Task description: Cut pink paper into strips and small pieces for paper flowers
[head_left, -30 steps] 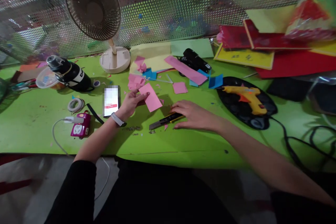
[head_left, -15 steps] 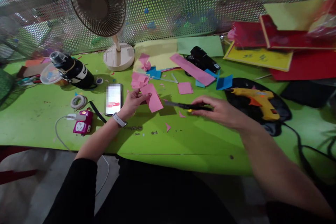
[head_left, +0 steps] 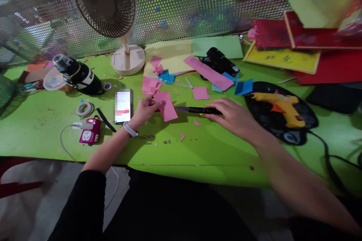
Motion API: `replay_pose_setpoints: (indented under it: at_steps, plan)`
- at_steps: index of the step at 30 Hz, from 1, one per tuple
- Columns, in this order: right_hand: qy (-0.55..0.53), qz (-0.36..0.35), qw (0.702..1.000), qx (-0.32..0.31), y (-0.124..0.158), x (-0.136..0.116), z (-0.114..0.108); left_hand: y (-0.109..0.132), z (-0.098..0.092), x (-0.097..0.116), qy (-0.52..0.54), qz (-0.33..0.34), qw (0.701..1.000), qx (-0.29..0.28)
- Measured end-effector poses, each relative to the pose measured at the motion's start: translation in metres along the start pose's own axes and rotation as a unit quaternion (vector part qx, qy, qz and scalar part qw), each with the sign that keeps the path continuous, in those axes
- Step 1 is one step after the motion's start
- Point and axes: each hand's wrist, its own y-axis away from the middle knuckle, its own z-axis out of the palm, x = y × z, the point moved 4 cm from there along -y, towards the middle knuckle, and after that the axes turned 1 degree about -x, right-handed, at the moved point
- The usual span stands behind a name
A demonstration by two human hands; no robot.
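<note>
My left hand [head_left: 145, 111] pinches the upper left part of a pink paper piece [head_left: 167, 108] above the green table. In my right hand [head_left: 226, 115] is a dark cutting tool [head_left: 198, 110], its blade pointing left with the tip close to the paper's right edge. Whether the tip touches the paper I cannot tell. Behind my left hand lies a pile of small pink papers [head_left: 151, 85]. A pink square [head_left: 200, 93] and a long pink strip [head_left: 209, 72] rest further back. Small pink scraps [head_left: 182, 136] lie nearer the front.
A phone [head_left: 123, 106], a tape roll [head_left: 84, 109], a magenta adapter [head_left: 89, 131] and a black bottle [head_left: 80, 76] are at the left. A fan [head_left: 128, 60] stands behind. At the right, a yellow glue gun [head_left: 283, 106] with a cord lies on a black tray [head_left: 257, 120].
My right hand and the cutting tool have moved slightly left, bringing the blade closer to the paper. The tool's parts look closer together. The view has shifted slightly.
</note>
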Motion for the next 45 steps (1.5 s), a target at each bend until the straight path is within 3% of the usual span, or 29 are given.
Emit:
replay_pose_setpoints:
  at_steps: [5,8,10,13,15,17,20,23,34,42,45]
  plan:
    - [0.013,-0.014,0.999,-0.047,-0.004,-0.007,0.011,-0.002,0.004,-0.005,-0.040,-0.026,0.999,0.016]
    - [0.011,-0.012,0.998,-0.062,-0.007,-0.006,0.018,-0.001,0.004,-0.006,-0.118,-0.041,0.992,0.027]
    - [0.004,-0.011,0.997,-0.075,-0.008,-0.003,0.021,0.002,0.002,-0.004,-0.214,-0.029,0.976,0.038]
    - [-0.008,-0.007,0.996,-0.094,-0.009,0.003,0.025,0.006,-0.004,0.005,-0.351,0.047,0.934,0.053]
    - [-0.013,-0.006,0.995,-0.098,-0.009,0.005,0.026,0.008,-0.003,0.009,-0.416,0.111,0.903,0.016]
    - [-0.019,-0.007,0.995,-0.100,-0.009,0.006,0.026,0.011,0.002,0.005,-0.464,0.153,0.869,-0.076]
    - [-0.027,-0.010,0.994,-0.106,-0.009,0.005,0.026,0.015,0.008,-0.007,-0.510,0.160,0.823,-0.195]
    - [-0.034,-0.007,0.993,-0.114,-0.007,0.004,0.024,0.016,0.009,-0.013,-0.538,0.150,0.801,-0.215]
    - [-0.033,-0.023,0.991,-0.130,-0.005,-0.006,0.031,0.016,0.011,-0.010,-0.537,0.149,0.804,-0.208]
    - [-0.037,-0.013,0.990,-0.135,0.002,-0.010,0.028,0.013,0.007,-0.010,-0.484,0.155,0.839,-0.193]
    - [-0.034,-0.021,0.990,-0.138,-0.003,-0.015,0.032,0.012,0.006,-0.011,-0.490,0.163,0.834,-0.193]
